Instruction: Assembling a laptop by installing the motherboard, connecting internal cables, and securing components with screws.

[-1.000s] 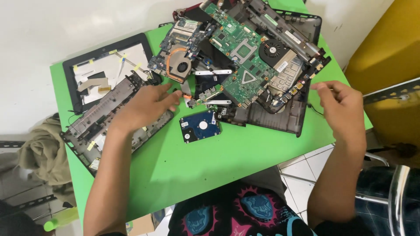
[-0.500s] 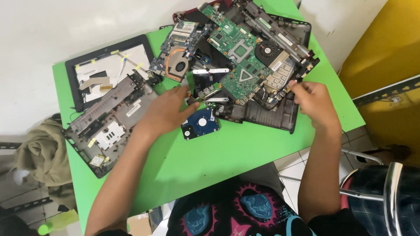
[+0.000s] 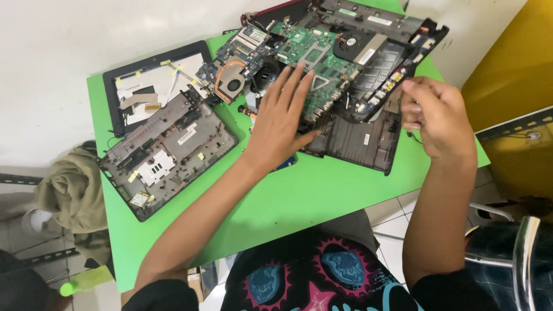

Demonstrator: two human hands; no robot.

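Note:
My left hand (image 3: 282, 118) lies open with fingers spread, its fingertips on a green motherboard (image 3: 322, 57) in a heap of laptop parts. Its palm covers most of a blue hard drive (image 3: 287, 163), of which only a corner shows. My right hand (image 3: 435, 115) hovers with curled fingers just right of a black laptop base (image 3: 363, 141) and below an upper black frame with a fan (image 3: 380, 49). I see nothing in its fingers. A copper heat pipe with a fan (image 3: 230, 82) lies left of my left hand.
A grey laptop chassis (image 3: 167, 150) and a black lid panel (image 3: 144, 86) lie at the left of the green table (image 3: 299, 201). An olive cloth (image 3: 69, 190) hangs off the left side. A yellow cabinet (image 3: 512, 69) and a chair frame (image 3: 521, 253) stand at the right.
My left hand slid from the hard drive area up onto the green motherboard. My right hand came off the black base's edge and curled. The view moved closer.

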